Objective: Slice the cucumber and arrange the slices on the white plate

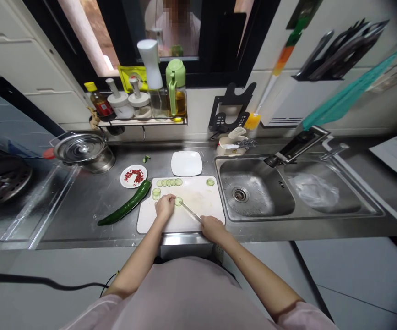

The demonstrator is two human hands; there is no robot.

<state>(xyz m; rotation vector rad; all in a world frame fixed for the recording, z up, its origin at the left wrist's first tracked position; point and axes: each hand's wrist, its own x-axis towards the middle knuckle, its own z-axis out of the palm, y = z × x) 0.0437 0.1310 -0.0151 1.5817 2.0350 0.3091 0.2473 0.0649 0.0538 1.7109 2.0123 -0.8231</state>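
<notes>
On the white cutting board (pixel 184 224), my right hand (pixel 213 228) is closed round the handle of a small knife (pixel 192 212). The blade's tip meets a pale green cucumber slice (pixel 178 201). My left hand (pixel 165 207) has its fingers drawn together at the left edge of that slice, holding it. A row of cucumber slices (pixel 169 182) lies along the board's back edge. Two overlapping slices (pixel 156 194) rest left of my left hand, and more slices (pixel 210 182) lie at the back right corner. A long dark green cucumber (pixel 126 204) lies on the counter beside the board.
A plate with chopped red pieces (pixel 133 176) and an unloaded white square dish (pixel 186 163) stand behind the board. Small green ends (pixel 146 159) lie between them. A lidded steel pot (pixel 84 153) is at left. The double sink (pixel 256 192) with its faucet (pixel 297 145) borders the right.
</notes>
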